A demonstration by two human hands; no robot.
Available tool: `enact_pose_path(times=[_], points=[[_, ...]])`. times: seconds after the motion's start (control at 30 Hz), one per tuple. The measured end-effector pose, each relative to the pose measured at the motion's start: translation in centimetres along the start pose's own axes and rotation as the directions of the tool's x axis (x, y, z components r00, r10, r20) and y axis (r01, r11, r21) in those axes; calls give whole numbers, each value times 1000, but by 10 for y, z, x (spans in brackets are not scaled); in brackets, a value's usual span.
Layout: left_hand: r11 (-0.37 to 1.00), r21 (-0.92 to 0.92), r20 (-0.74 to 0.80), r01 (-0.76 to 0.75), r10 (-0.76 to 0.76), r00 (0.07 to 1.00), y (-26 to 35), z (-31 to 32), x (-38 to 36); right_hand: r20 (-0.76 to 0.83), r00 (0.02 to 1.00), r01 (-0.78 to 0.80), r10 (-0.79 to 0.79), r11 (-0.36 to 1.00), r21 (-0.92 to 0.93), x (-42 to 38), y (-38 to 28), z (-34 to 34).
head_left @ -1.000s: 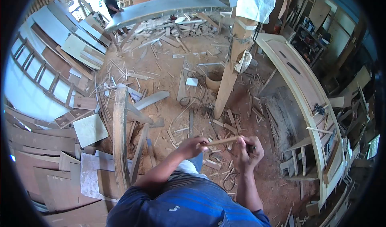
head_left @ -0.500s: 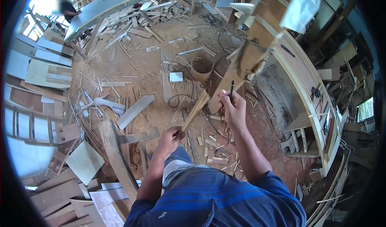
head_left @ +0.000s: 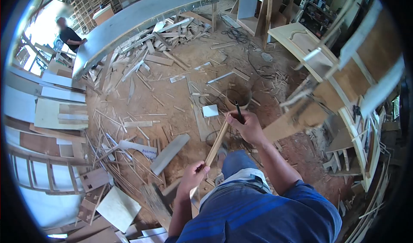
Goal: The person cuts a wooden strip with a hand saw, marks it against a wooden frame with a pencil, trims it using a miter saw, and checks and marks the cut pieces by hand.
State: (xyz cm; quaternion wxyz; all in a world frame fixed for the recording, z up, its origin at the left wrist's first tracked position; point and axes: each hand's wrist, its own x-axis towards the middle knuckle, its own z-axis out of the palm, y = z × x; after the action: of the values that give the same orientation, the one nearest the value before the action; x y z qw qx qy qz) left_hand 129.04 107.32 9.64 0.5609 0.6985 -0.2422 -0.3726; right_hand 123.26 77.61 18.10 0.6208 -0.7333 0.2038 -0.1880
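A narrow wooden strip (head_left: pixel 217 145) slants up and away from my body. My left hand (head_left: pixel 193 177) is closed around its near part. At the far end, my right hand (head_left: pixel 247 127) grips a slim black pen (head_left: pixel 238 108) that points upward between the fingers. The thumb and fingertips of this hand are right at the strip's end. Beneath the strip lies the littered floor, with my bent leg (head_left: pixel 238 163) close to its right.
A post-like timber (head_left: pixel 155 204) stands close at my left. A round bucket (head_left: pixel 238 97) and a white block (head_left: pixel 210 111) sit ahead among wood offcuts. At the far left a person (head_left: pixel 69 35) stands by a long table (head_left: pixel 146 10). Boards (head_left: pixel 64 114) line the left side.
The view has shifted to the right. My right hand, holding the pen, has come to the strip's far end, and the strip has moved closer to my body.
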Motion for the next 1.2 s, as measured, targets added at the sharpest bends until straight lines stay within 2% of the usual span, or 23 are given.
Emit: enact_pose_path(times=[0.07, 0.13, 0.2, 0.23, 0.33, 0.37, 0.47, 0.57, 0.63, 0.77, 0.9, 1.0, 1.03, 1.13, 1.2], points=[[1000, 28, 10, 2, -2, 1000, -11, -22, 35, 10, 999, -37, 36, 999, 36, 43, 16, 8], [997, 27, 7, 66, -66, 998, -12, -47, 76, -28, 998, -54, 60, 986, 156, 93, 21, 17], [990, 37, -14, 138, -138, 990, 14, -69, 128, -48, 997, -52, 64, 974, 223, 155, 32, 17], [991, -20, 0, 130, -130, 992, 28, -80, 157, -55, 995, -59, 78, 957, 286, 191, 32, 19], [988, 77, -43, 134, -131, 990, 72, -108, 238, -117, 992, -30, 57, 976, 218, 283, 22, 9], [983, 86, -36, 160, -158, 987, 76, -119, 266, -142, 990, 23, 10, 974, 227, 311, 15, 5], [984, 116, -60, 138, -132, 989, 120, -139, 338, -135, 987, -24, 83, 920, 391, 382, 0, -13], [991, 5, -39, 137, -137, 990, 137, -158, 405, -173, 982, 4, 81, 897, 442, 437, 4, -26], [990, -41, 7, 138, -138, 990, 142, -168, 454, -199, 978, 28, 64, 904, 426, 476, 3, -39], [983, -68, 118, 168, -159, 980, 146, -188, 561, -223, 963, -37, 153, 892, 451, 554, 23, -66], [968, -99, 253, 231, -200, 947, 165, -203, 690, -320, 941, 19, 111, 925, 379, 641, 27, -96], [969, -31, 388, 247, -216, 896, 181, -220, 802, -415, 895, -14, 162, 941, 337, 708, 26, -122], [971, -10, 413, 237, -212, 886, 188, -225, 836, -451, 878, 8, 159, 938, 346, 732, 38, -131], [964, 74, 451, 255, -260, 854, 224, -230, 927, -525, 819, -4, 231, 917, 398, 785, 18, -156], [972, 135, 518, 192, -234, 822, 239, -226, 985, -578, 771, -5, 267, 911, 413, 808, 4, -176]])
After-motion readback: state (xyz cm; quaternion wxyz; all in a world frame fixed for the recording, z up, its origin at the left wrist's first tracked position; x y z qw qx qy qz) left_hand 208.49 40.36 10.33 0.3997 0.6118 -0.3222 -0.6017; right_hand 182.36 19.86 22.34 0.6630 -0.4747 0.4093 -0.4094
